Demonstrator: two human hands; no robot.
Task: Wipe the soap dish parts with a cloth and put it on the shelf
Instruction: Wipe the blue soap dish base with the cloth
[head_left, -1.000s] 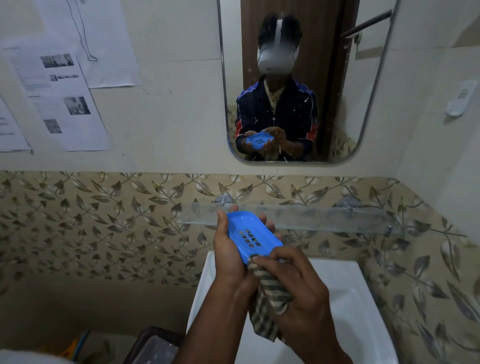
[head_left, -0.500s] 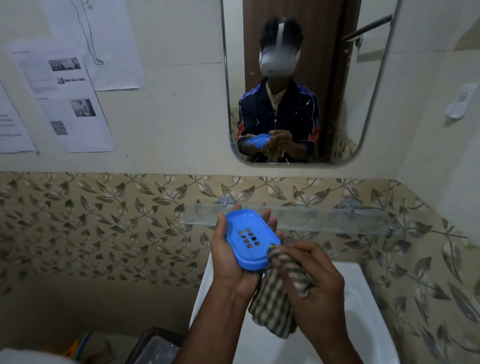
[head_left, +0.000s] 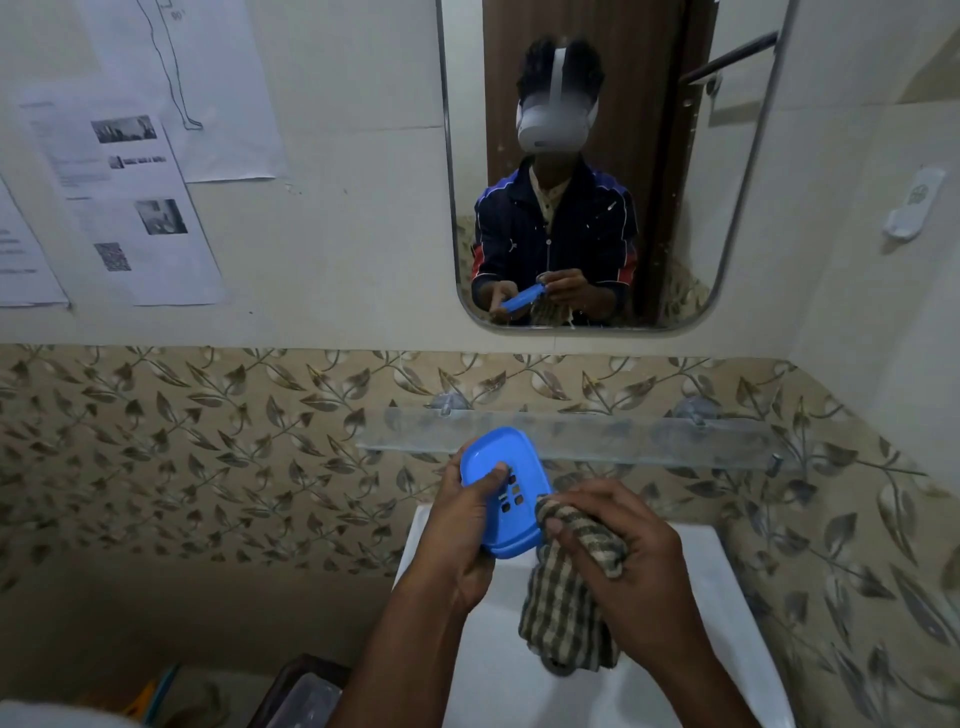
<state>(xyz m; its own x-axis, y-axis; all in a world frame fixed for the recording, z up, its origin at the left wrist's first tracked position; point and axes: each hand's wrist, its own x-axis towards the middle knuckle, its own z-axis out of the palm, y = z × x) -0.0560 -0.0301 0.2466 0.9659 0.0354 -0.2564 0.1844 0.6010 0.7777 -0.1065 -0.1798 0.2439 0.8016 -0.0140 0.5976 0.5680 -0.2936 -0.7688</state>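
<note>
A blue plastic soap dish part (head_left: 506, 475) with several drain slots is held over the sink, its far end tilted up toward the shelf. My left hand (head_left: 462, 525) grips it from the left, thumb lying across its top face. My right hand (head_left: 623, 566) grips a bunched brown-and-cream checked cloth (head_left: 566, 597), pressing the cloth's upper fold against the dish's right edge. The rest of the cloth hangs below my fist. A glass shelf (head_left: 649, 439) is fixed to the wall just behind the dish.
A white sink (head_left: 727, 597) lies under my hands. Above the shelf hangs a mirror (head_left: 727, 156) that reflects the person. Printed papers (head_left: 124, 208) are stuck to the left wall. A dark bin with a clear box (head_left: 306, 696) stands low left of the sink.
My left thumb has moved onto the dish's top face and the dish has tipped flatter. My right hand with the cloth has shifted from the dish's lower end to its right edge.
</note>
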